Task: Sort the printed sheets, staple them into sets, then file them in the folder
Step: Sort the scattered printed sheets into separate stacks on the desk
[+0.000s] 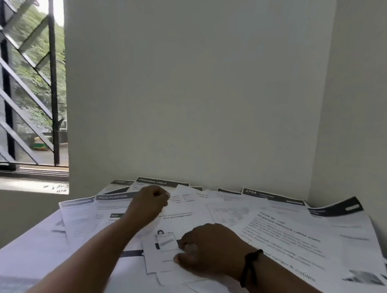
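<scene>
The printed sheets [229, 215] lie fanned and overlapping across the desk [31, 246], filling the lower half of the frame from the lower left to the corner of the walls at right. They look like thin white office paper with dark header bars and grey text: light, limp and smooth-faced, so they will probably slide over one another readily and sag if lifted by one corner. A crease or a torn edge seems the main hazard. An edge or corner that overhangs a neighbour is likely the best place to take hold, with the flat of a hand steadying the pile beneath.

The left hand [150, 203], at centre frame, is curled nearly into a fist at the lower edge of a sheet headed "DRESSING TABLE" [156, 182]; its fingers are bent in, and whether they pinch paper I cannot tell. The right hand [208, 250], lower centre, rests knuckles-up on a small sheet bearing a line drawing [162, 252], fingers curled down at its right edge; a grip is likely but hidden. A dark cord bracelet [249, 266] circles that wrist.

At upper left a barred window [25, 85] shows foliage. No stapler or folder is in sight.
</scene>
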`<state>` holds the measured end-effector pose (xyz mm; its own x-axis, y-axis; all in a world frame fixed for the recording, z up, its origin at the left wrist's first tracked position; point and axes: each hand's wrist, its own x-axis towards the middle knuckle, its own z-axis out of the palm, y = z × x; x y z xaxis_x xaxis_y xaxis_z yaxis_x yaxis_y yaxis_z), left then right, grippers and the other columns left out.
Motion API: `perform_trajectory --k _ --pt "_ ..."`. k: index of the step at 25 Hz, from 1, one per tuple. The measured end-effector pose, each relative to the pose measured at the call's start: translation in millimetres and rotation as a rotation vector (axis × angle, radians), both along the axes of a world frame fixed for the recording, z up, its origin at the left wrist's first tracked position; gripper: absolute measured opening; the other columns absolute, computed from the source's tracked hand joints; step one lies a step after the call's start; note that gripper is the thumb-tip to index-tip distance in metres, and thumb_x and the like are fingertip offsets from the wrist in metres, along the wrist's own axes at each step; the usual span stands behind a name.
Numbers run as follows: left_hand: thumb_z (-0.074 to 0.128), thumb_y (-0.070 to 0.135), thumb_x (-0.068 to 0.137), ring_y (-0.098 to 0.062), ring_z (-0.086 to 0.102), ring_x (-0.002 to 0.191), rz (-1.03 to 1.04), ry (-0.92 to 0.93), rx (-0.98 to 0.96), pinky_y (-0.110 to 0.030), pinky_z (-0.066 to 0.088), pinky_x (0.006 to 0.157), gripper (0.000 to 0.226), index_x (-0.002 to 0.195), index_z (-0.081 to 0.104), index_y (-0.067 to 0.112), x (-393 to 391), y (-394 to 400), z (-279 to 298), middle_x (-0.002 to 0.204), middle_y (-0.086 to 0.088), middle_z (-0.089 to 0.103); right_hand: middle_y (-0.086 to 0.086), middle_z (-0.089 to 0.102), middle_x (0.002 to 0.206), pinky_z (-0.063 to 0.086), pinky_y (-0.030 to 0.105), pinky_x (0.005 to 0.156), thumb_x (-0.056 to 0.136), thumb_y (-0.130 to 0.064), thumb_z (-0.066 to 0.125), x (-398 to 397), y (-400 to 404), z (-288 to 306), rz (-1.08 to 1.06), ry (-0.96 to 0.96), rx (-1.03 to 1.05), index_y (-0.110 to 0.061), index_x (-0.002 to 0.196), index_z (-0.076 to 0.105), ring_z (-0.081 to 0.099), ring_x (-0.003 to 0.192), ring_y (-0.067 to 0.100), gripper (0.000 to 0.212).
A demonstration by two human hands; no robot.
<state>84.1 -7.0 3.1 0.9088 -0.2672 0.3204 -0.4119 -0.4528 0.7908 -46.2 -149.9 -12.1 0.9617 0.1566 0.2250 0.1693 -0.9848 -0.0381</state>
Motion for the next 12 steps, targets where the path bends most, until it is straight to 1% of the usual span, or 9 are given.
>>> perform_trajectory --k 2,3,5,6,7,8,9,11,12 --pt "0.058 0.027 0.094 -0.018 0.061 0.077 0.066 0.037 -0.093 -0.034 0.049 0.075 0.014 0.086 0.064 0.017 8 2 -1 0.085 0.000 0.069 -0.010 0.065 0.111 0.038 0.027 0.080 0.082 -0.067 0.049 -1 4 -4 0.062 -0.063 0.037 -0.032 0.115 0.060 0.057 0.103 0.013 0.049" --pt "0.058 0.030 0.093 -0.020 0.061 0.082 0.122 0.031 -0.040 -0.035 0.049 0.078 0.017 0.090 0.064 0.015 12 3 -3 0.089 -0.001 0.068 -0.012 0.064 0.112 0.040 0.028 0.081 0.077 -0.074 0.050 -1 4 -6 0.075 -0.044 0.071 -0.034 0.116 0.057 0.056 0.103 0.012 0.057" --pt "0.059 0.042 0.090 -0.026 0.058 0.107 0.237 0.042 0.217 -0.038 0.046 0.089 0.039 0.116 0.060 0.014 19 3 -9 0.118 -0.007 0.062 -0.012 0.061 0.113 0.044 0.032 0.088 0.070 -0.082 0.049 -2 7 -9 0.104 -0.023 0.082 -0.032 0.115 0.056 0.054 0.105 0.012 0.067" --pt "0.061 0.048 0.087 -0.030 0.051 0.121 0.287 0.078 0.321 -0.040 0.043 0.097 0.059 0.133 0.049 0.013 21 2 -13 0.137 -0.012 0.050 -0.010 0.060 0.112 0.045 0.034 0.088 0.073 -0.081 0.047 -2 9 -10 0.114 -0.023 0.062 -0.030 0.112 0.058 0.053 0.104 0.013 0.066" --pt "0.064 0.050 0.085 -0.035 0.044 0.129 0.322 0.132 0.348 -0.043 0.040 0.103 0.075 0.143 0.037 0.011 21 1 -14 0.148 -0.016 0.034 -0.008 0.061 0.112 0.045 0.035 0.088 0.077 -0.079 0.044 -3 11 -10 0.125 -0.023 0.043 -0.028 0.111 0.060 0.053 0.105 0.015 0.063" --pt "0.068 0.049 0.084 -0.039 0.040 0.132 0.333 0.181 0.316 -0.045 0.039 0.104 0.085 0.147 0.028 0.009 23 2 -14 0.152 -0.020 0.023 -0.007 0.062 0.114 0.044 0.034 0.090 0.081 -0.075 0.042 -3 13 -10 0.142 -0.022 0.031 -0.028 0.113 0.061 0.053 0.107 0.016 0.060" --pt "0.072 0.047 0.081 -0.041 0.041 0.130 0.333 0.229 0.240 -0.045 0.043 0.101 0.092 0.148 0.024 0.007 27 2 -13 0.151 -0.022 0.020 -0.009 0.062 0.119 0.043 0.032 0.092 0.084 -0.072 0.043 -3 14 -11 0.153 -0.019 0.044 -0.029 0.117 0.062 0.053 0.111 0.016 0.057" --pt "0.080 0.049 0.067 -0.040 0.051 0.117 0.336 0.331 0.077 -0.041 0.051 0.087 0.104 0.145 0.026 0.007 37 8 -11 0.142 -0.025 0.033 -0.015 0.060 0.126 0.039 0.029 0.097 0.082 -0.069 0.049 -5 13 -11 0.136 0.009 0.144 -0.033 0.122 0.060 0.051 0.118 0.010 0.055" --pt "0.081 0.052 0.058 -0.039 0.055 0.111 0.343 0.395 0.033 -0.042 0.053 0.086 0.109 0.143 0.030 0.007 43 10 -13 0.135 -0.025 0.042 -0.018 0.060 0.126 0.038 0.026 0.097 0.080 -0.068 0.052 -6 13 -10 0.125 0.012 0.201 -0.035 0.121 0.060 0.051 0.118 0.008 0.053"
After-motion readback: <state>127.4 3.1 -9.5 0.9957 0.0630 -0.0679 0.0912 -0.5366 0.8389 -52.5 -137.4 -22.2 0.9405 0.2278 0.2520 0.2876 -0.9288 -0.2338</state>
